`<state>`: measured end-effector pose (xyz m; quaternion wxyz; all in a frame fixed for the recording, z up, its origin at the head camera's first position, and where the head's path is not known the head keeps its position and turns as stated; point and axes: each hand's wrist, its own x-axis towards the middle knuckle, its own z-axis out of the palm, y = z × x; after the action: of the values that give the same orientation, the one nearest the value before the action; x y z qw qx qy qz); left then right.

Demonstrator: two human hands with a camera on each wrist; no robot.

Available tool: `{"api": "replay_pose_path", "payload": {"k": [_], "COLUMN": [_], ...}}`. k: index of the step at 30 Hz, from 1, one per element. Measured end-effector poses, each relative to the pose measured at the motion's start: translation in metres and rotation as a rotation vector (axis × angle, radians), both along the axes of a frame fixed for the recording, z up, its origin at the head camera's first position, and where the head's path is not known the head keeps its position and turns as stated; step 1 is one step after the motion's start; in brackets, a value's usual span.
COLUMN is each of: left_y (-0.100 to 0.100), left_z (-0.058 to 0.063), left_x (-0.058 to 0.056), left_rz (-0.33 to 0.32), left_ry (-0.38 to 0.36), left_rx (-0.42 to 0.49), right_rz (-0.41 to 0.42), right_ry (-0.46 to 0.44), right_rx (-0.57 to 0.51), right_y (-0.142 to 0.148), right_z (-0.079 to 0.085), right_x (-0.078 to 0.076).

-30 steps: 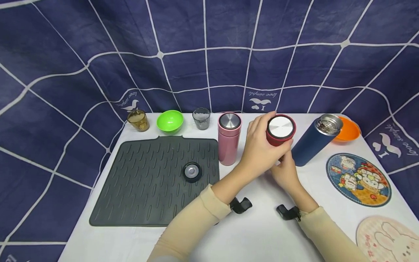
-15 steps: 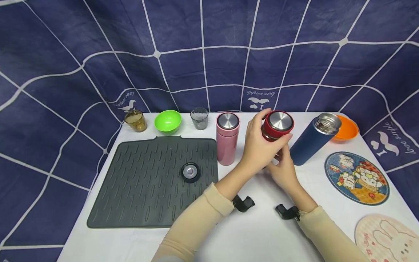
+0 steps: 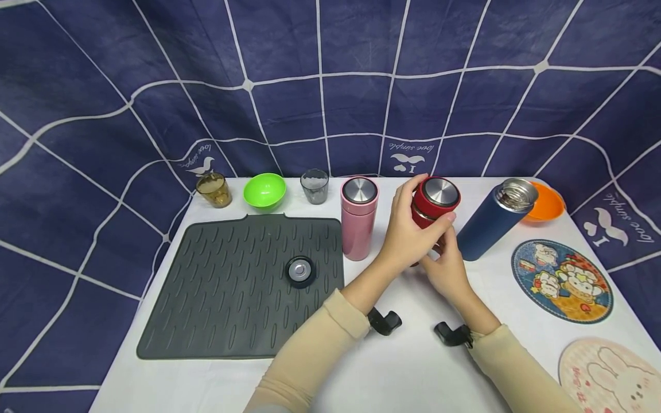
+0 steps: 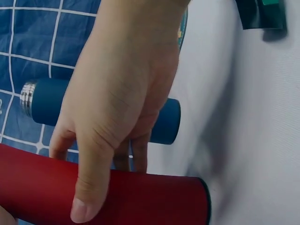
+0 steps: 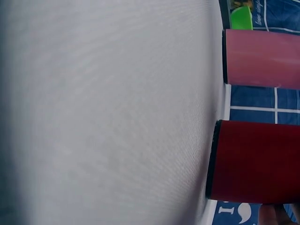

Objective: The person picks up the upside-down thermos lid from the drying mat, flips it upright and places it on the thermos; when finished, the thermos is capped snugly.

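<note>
A red vacuum flask [image 3: 424,213] stands between both hands, its red lid with a brushed steel top [image 3: 440,191] on and a steel band showing under it. My left hand [image 3: 405,229] holds it round the lid and neck, thumb across the near side. Lower down, my right hand [image 3: 448,267] grips the body; the left wrist view shows that right hand [image 4: 117,93] with its thumb along the red side. Most of the body is hidden by the hands in the head view. Just right of them is a blue flask [image 3: 490,221] with its steel mouth uncovered.
A pink flask [image 3: 357,229] stands close to my left hand. On the dark grey mat [image 3: 232,310] lies a black round lid [image 3: 300,271]. A green bowl [image 3: 265,191] and two small glasses line the back; an orange bowl [image 3: 548,202] and two round mats are at right.
The red flask has tilted slightly and come a little lower, so the steel band under its lid shows. Both hands keep hold of it.
</note>
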<state>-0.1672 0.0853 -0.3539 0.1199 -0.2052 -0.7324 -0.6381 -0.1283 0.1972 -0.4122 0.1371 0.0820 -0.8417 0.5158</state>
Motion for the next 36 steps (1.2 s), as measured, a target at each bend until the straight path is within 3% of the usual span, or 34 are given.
{"api": "replay_pose_path", "payload": {"k": [9, 18, 32, 36], "left_y": [0.004, 0.006, 0.009, 0.01], "left_z": [-0.005, -0.01, -0.008, -0.009], "left_x": [-0.003, -0.002, -0.004, -0.004], "left_rz": [0.037, 0.011, 0.081, 0.067], "left_ry": [-0.018, -0.026, -0.02, -0.019], "left_rx": [0.063, 0.076, 0.155, 0.167], "right_rz": [-0.015, 0.016, 0.01, 0.007], "right_ry": [-0.022, 0.016, 0.007, 0.0], "right_rx": [-0.017, -0.031, -0.04, -0.038], "right_y": [-0.002, 0.001, 0.0, 0.0], "right_z": [0.0, -0.002, -0.003, -0.002], "right_x": [-0.001, -0.002, -0.002, -0.001]}}
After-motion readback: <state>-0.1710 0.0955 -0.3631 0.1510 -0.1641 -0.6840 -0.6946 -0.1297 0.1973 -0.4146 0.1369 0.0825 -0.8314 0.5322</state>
